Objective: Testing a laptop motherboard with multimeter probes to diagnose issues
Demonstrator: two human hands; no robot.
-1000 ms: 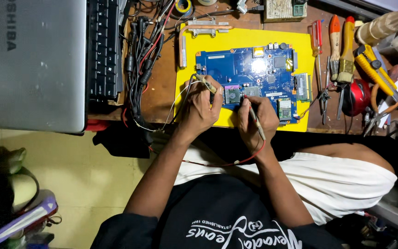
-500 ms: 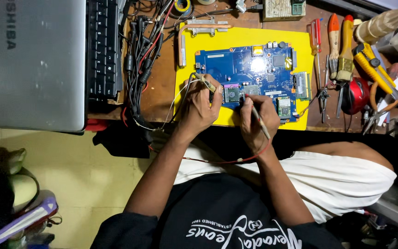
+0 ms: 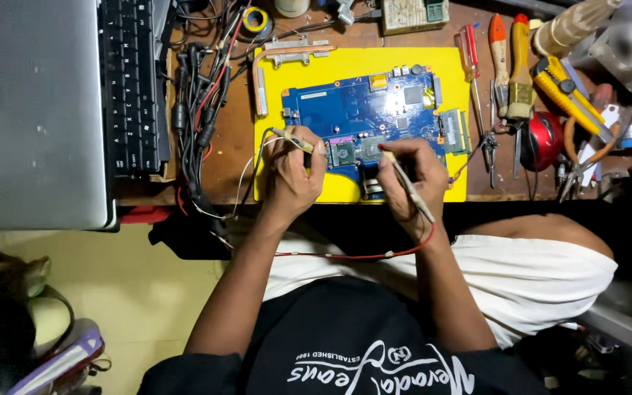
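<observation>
On the wooden bench, left of the blue circuit board (image 3: 363,121), we see a closed silver laptop (image 3: 34,110) and a black keyboard (image 3: 132,84) standing on its side, then a bundle of dark cables (image 3: 197,110); they seem pushed aside so the middle is free for work. The board itself lies flat on a yellow mat (image 3: 287,186), probably to protect it and to make small parts easy to see.

Our left hand (image 3: 294,175) rests at the board's near-left edge, fingers curled closed around a thin probe (image 3: 292,139) with a pale wire, its tip pointing toward the square chip (image 3: 343,154). Our right hand (image 3: 411,179) is at the near edge, just right of that chip, fingers pinched shut like on a pen around a second probe (image 3: 404,179) with a red tip touching the board; its red lead (image 3: 360,255) hangs toward our body. Both wrists lean on the mat, likely for steadiness.

Right of the board lie screwdrivers (image 3: 469,55), a brush (image 3: 521,69), a yellow knife (image 3: 561,84) and a red round tool (image 3: 541,140), all within easy reach.
</observation>
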